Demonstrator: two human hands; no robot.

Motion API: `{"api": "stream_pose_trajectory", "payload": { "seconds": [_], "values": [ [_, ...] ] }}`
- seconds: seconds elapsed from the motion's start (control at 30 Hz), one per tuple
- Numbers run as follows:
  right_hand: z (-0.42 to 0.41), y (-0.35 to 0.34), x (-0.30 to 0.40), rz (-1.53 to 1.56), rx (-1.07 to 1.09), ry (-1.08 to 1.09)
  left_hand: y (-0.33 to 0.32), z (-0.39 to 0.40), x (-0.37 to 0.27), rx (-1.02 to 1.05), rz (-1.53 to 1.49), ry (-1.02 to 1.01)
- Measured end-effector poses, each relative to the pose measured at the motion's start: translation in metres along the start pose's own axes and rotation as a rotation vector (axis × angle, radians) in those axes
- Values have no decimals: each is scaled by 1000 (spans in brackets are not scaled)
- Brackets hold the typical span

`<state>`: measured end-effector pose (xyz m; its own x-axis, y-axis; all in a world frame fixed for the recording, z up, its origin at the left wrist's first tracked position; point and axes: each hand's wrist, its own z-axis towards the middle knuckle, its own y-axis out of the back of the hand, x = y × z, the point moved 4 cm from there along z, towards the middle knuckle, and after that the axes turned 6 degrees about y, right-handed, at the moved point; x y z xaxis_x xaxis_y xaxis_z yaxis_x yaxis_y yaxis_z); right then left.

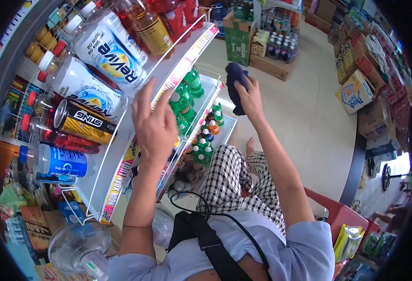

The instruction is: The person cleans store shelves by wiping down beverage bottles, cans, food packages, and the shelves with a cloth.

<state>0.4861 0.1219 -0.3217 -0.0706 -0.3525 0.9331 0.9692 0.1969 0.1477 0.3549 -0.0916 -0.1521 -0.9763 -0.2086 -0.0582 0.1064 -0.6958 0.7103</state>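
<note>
My right hand (pixel 250 100) grips a bunched dark navy cloth (pixel 235 89), held out over the floor right of a wire-railed drinks rack. My left hand (pixel 155 121) is raised with its fingers apart and nothing in it. It hovers by the rail and label strip of the top shelf (pixel 116 168); whether it touches them I cannot tell. On that shelf stand white Revive bottles (pixel 107 52), a black and yellow Sting can (pixel 84 119), a blue-labelled Aquarius bottle (pixel 62 159) and a gold-labelled bottle (pixel 153 31). Green bottles (pixel 185 102) fill part of the shelf below.
A standing fan (pixel 77 247) is at the lower left, under the rack. Past the cloth are a green carton (pixel 239 38) and packed bottles (pixel 279 47) on the tiled floor (pixel 304 116). Stacked cartons (pixel 376 116) line the right. A red plastic chair (pixel 346 219) is close behind my right arm.
</note>
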Motion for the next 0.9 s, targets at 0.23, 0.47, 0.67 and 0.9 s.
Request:
{"api": "stream_pose_trajectory", "payload": {
  "seconds": [0.23, 0.47, 0.67, 0.9],
  "values": [
    [37, -80, -63, -571, 171, 159, -43, -14, -10, 192, 399, 180],
    [-34, -112, -87, -581, 479, 384, -47, -8, -25, 141, 505, 235],
    [-51, -63, -90, 208, 150, -154, -46, 0, -31, 113, 573, 207],
    [-32, -75, -169, -489, 226, 422, -63, 9, -41, 144, 460, 210]
  ]
}}
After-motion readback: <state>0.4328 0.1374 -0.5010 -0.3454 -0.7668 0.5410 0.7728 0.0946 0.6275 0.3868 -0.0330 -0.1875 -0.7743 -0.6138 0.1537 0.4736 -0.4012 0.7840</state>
